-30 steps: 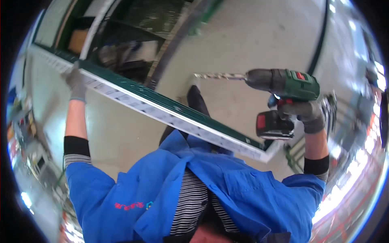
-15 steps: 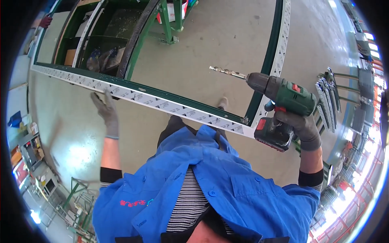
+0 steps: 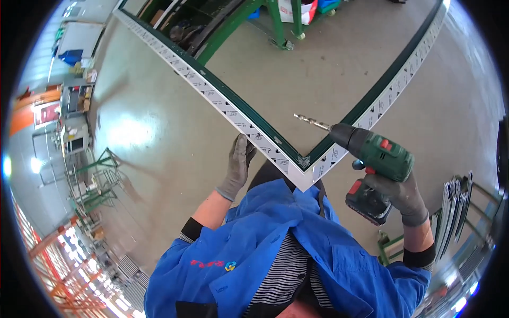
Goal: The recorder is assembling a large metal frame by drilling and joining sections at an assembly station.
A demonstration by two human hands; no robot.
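Note:
My right hand, in a grey glove, is closed round the handle of a dark green cordless drill. A long silver drill bit points left from its chuck, over the inside corner of a large frame. The frame is dark green along its inner side, with printed white film on its outer face. At the outer edge of its left bar, my gloved left hand has its fingers curled against the bar, partly hidden under it. The frame's near corner points toward my body.
Beyond the left bar stands a green metal stand under the frame. A white and red bag lies behind it. Long metal profiles rest on a rack at the right. Green trestles stand on the floor at the left.
The view has turned, so the frame's corner now lies nearer the middle. My left hand has come along the bar toward the corner and closed at its edge. The drill stays in my right hand.

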